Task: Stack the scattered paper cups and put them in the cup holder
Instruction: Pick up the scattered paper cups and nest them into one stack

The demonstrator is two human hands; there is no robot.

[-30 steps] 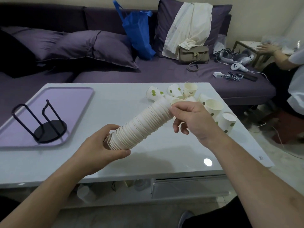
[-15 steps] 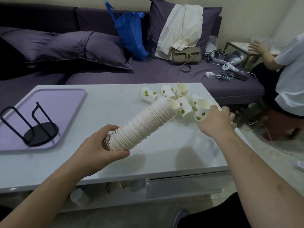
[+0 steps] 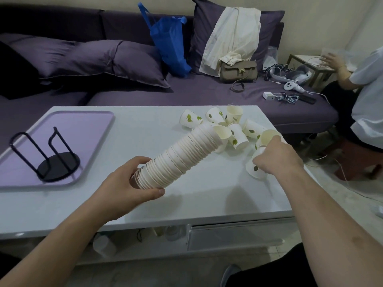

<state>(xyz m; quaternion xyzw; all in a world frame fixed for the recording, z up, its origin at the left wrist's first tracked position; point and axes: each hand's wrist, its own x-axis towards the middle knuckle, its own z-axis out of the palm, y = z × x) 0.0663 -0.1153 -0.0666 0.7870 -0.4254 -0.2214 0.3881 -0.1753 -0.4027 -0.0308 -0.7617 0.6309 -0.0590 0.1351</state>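
A long stack of cups (image 3: 182, 156) is up above the table (image 3: 145, 133), tipped sideways. The left hand (image 3: 126, 189) wraps around its bottom end. The right hand (image 3: 277, 158) grabs one cup (image 3: 254, 168) by the loose cups (image 3: 228, 125). The black cup holder (image 3: 51, 158) stands on a purple tray (image 3: 87, 129), far left.

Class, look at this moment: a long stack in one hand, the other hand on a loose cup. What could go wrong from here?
The left hand grips the stack only at its base, so the long, bent stack may sag or come apart. The right hand is picking a cup near the table edge; it or its neighbours could be knocked to the floor.
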